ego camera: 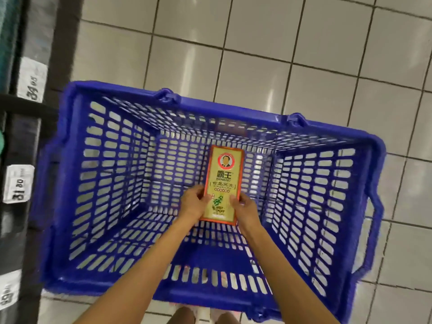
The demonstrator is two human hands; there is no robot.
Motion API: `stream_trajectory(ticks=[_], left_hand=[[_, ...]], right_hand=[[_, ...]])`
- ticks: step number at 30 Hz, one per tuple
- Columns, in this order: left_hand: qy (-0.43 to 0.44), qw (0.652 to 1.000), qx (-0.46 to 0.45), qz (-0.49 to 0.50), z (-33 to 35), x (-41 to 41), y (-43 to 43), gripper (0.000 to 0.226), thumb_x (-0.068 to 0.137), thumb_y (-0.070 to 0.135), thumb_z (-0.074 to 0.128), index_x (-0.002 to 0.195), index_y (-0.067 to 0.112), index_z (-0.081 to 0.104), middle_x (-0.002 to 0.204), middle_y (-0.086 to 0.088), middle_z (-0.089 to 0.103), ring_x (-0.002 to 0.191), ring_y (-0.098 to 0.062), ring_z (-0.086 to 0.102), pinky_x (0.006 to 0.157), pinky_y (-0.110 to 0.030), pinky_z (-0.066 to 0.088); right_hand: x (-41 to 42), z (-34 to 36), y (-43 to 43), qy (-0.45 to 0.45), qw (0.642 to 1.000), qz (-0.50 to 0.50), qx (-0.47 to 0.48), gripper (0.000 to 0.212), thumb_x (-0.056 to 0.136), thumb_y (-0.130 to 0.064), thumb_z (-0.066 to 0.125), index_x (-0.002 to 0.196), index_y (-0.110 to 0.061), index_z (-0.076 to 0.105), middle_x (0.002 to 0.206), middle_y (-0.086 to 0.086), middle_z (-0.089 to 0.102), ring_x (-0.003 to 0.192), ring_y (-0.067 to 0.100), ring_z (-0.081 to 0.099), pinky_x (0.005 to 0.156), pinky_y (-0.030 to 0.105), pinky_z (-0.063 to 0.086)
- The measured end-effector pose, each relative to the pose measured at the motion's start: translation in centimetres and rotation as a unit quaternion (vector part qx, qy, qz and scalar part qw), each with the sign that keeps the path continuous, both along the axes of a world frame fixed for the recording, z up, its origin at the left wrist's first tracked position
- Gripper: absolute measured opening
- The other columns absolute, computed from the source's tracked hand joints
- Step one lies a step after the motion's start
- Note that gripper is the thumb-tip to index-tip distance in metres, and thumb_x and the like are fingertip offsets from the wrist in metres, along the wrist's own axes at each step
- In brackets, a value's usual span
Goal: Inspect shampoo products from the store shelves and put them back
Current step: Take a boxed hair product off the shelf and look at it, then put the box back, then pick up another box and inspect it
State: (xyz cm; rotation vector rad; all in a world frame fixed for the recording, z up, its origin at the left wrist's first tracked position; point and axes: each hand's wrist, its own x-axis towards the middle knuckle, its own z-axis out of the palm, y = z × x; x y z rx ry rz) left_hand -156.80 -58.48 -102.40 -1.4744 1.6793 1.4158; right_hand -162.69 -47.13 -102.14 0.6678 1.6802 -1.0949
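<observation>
A gold and orange shampoo box point(223, 181) with Chinese lettering and a round portrait logo lies face up, low inside a blue plastic shopping basket point(98, 280). My left hand point(194, 203) grips the box's lower left edge. My right hand point(246, 206) grips its lower right edge. Both forearms reach down into the basket from the bottom of the view. Whether the box rests on the basket floor I cannot tell. Nothing else is in the basket.
The basket stands on a white tiled floor point(292, 47). Dark store shelves with price tags point(17, 183) run down the left edge, close to the basket's left wall. My feet point(201, 318) show just below the basket's near rim.
</observation>
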Motion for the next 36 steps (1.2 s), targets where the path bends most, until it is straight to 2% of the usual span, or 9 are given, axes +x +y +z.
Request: stream_trajectory(ticks=[2, 5, 10, 13, 22, 25, 28, 32, 36], left_hand=[[-0.003, 1.000, -0.015, -0.008, -1.7, -0.3, 0.2, 0.031, 0.088, 0.002, 0.058, 0.118, -0.001, 0.051, 0.117, -0.017, 0.062, 0.108, -0.028, 0.058, 0.094, -0.039, 0.047], [-0.008, 0.998, -0.049, -0.041, -3.2, -0.7, 0.3, 0.037, 0.087, 0.001, 0.059, 0.121, 0.002, 0.046, 0.123, -0.014, 0.057, 0.115, -0.026, 0.053, 0.099, -0.041, 0.043], [-0.011, 1.000, -0.022, -0.003, -1.6, -0.6, 0.5, 0.038, 0.088, 0.001, 0.057, 0.123, -0.001, 0.045, 0.124, -0.017, 0.057, 0.115, -0.028, 0.054, 0.099, -0.039, 0.044], [-0.022, 0.997, -0.037, 0.069, 3.0, -0.1, 0.2, 0.032, 0.089, 0.000, 0.052, 0.122, -0.001, 0.050, 0.121, -0.018, 0.060, 0.111, -0.028, 0.056, 0.092, -0.031, 0.044], [0.067, 0.980, -0.086, 0.166, 33.5, 4.0, -2.4, 0.025, 0.088, -0.001, 0.057, 0.111, -0.008, 0.060, 0.112, -0.025, 0.062, 0.108, -0.035, 0.058, 0.088, -0.028, 0.041], [0.115, 0.971, -0.120, 0.171, 45.4, 5.9, -3.2, 0.023, 0.088, -0.005, 0.054, 0.110, -0.011, 0.059, 0.111, -0.028, 0.062, 0.103, -0.036, 0.059, 0.087, -0.025, 0.043], [0.160, 0.955, -0.152, 0.199, 54.8, 8.4, -3.5, 0.024, 0.090, -0.005, 0.052, 0.112, -0.014, 0.057, 0.108, -0.024, 0.060, 0.094, -0.021, 0.053, 0.071, -0.002, 0.040], [0.199, 0.914, -0.194, 0.295, 63.9, 12.9, -1.7, 0.026, 0.091, -0.004, 0.051, 0.115, -0.013, 0.055, 0.098, -0.013, 0.057, 0.089, -0.013, 0.053, 0.076, -0.012, 0.044], [0.197, 0.831, -0.253, 0.455, 69.8, 18.9, 3.6, 0.022, 0.091, 0.000, 0.052, 0.111, -0.008, 0.057, 0.086, 0.000, 0.057, 0.071, 0.001, 0.052, 0.061, -0.009, 0.041]], right_hand=[[-0.2, -1.7, -0.2, 0.033, 0.998, 0.037, 0.031, 0.013, 0.096, -0.007, 0.051, 0.108, -0.006, 0.056, 0.117, 0.020, 0.063, 0.107, 0.036, 0.061, 0.093, 0.048, 0.050], [-0.4, -3.1, -0.4, 0.079, 0.991, 0.071, 0.079, 0.021, 0.093, -0.006, 0.056, 0.113, 0.000, 0.058, 0.114, 0.018, 0.064, 0.106, 0.032, 0.061, 0.095, 0.049, 0.049], [-0.5, -0.7, -1.5, 0.132, 0.968, 0.174, 0.123, 0.023, 0.093, -0.008, 0.055, 0.114, 0.000, 0.060, 0.113, 0.015, 0.065, 0.098, 0.024, 0.061, 0.078, 0.021, 0.043], [-0.8, 4.2, -2.4, 0.137, 0.964, 0.176, 0.147, 0.032, 0.095, -0.014, 0.054, 0.122, 0.003, 0.052, 0.121, 0.018, 0.058, 0.107, 0.028, 0.055, 0.083, 0.027, 0.040], [0.4, 34.8, -3.9, 0.139, 0.961, 0.238, 0.040, 0.027, 0.096, -0.020, 0.053, 0.115, -0.001, 0.059, 0.116, 0.018, 0.063, 0.109, 0.030, 0.058, 0.095, 0.033, 0.042], [1.4, 46.6, -5.0, 0.169, 0.947, 0.273, -0.017, 0.024, 0.096, -0.019, 0.053, 0.110, -0.002, 0.062, 0.108, 0.015, 0.065, 0.098, 0.026, 0.059, 0.082, 0.023, 0.043], [2.4, 55.9, -5.9, 0.246, 0.922, 0.286, -0.084, 0.015, 0.095, -0.020, 0.053, 0.097, -0.008, 0.062, 0.084, 0.003, 0.061, 0.081, 0.017, 0.053, 0.064, 0.018, 0.038], [5.6, 64.7, -6.8, 0.302, 0.880, 0.338, -0.143, 0.015, 0.095, -0.019, 0.052, 0.099, -0.010, 0.063, 0.092, 0.005, 0.062, 0.087, 0.016, 0.053, 0.084, 0.034, 0.042], [10.0, 69.1, -6.5, 0.269, 0.821, 0.445, -0.235, 0.015, 0.096, -0.013, 0.052, 0.095, -0.002, 0.061, 0.091, 0.015, 0.060, 0.087, 0.021, 0.052, 0.090, 0.040, 0.041]])
